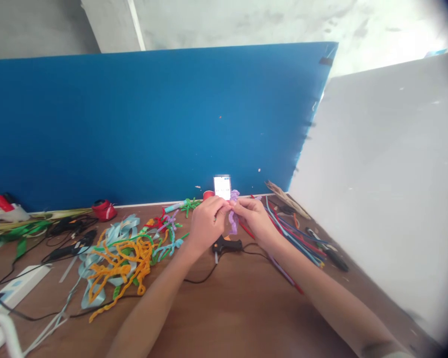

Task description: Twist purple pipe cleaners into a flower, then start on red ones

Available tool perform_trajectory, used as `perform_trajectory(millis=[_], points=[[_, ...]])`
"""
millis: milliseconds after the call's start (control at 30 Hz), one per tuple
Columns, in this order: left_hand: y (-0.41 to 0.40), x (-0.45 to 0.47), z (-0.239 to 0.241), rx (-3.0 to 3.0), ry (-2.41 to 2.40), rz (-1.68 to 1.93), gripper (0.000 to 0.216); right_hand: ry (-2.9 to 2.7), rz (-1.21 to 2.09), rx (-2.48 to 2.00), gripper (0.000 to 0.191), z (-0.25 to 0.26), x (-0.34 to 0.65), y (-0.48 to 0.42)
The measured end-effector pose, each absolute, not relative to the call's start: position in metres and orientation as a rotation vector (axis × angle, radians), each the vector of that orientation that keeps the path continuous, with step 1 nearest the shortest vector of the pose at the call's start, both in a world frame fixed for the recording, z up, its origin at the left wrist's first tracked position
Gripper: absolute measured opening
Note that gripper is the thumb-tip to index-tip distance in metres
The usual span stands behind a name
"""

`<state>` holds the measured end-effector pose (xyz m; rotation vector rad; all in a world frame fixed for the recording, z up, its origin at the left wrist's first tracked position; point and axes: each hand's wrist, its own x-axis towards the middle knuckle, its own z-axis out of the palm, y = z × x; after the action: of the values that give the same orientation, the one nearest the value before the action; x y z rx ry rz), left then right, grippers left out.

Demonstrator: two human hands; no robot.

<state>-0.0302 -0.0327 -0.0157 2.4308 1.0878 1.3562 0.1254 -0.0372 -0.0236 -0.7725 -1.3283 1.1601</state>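
The fuzzy lilac stem-like piece (233, 226) is placed between the two hands, above the brown wooden table (224, 318), and shows above and below the meeting fingertips. It appears to be pinched between thumb and finger of the right hand (256, 219); the fingertips of the left hand (211, 219) are brought together against the right's, but whether the piece is gripped there too cannot be told. The soft piece could be bent out of shape if squeezed too hard, or dropped if the narrow pinch were loosened. A burn could be caused by the black glue gun with orange trigger (227, 244), which lies just below the hands, if it is hot; its heat cannot be seen. The gun could also be dragged if its thin black cord (205, 279) were caught by a forearm, and the upright bright-screened phone (222, 186) could be knocked over by a fingertip. Counted: two hands, one lilac piece between them, one phone, one glue gun below the hands, one white power strip (24, 283). The tangled fuzzy orange strands (142, 253) and the overlapping red and blue stems (298, 238) cannot be counted reliably.
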Motion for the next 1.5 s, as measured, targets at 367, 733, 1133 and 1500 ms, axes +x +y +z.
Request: perform_trajectory(millis=[367, 733, 1133, 1500], points=[[-0.026, -0.034, -0.016, 1.778, 0.859, 1.144, 0.024, -2.125, -0.746, -0.771, 0.021, -0.016, 0.146, -0.043], [-0.024, -0.033, -0.019, 1.665, 0.883, 1.228, 0.034, -2.018, -0.019, -0.778, 0.025, -0.006, 0.158, -0.040], [-0.021, -0.035, -0.026, 2.254, 1.264, 1.678, 0.031, -1.479, 1.446, -0.719, 0.049, -0.001, 0.157, -0.035], [-0.012, -0.039, -0.039, 2.943, 1.148, 1.819, 0.015, -1.355, 1.444, -0.783, 0.036, -0.017, 0.136, -0.033]])
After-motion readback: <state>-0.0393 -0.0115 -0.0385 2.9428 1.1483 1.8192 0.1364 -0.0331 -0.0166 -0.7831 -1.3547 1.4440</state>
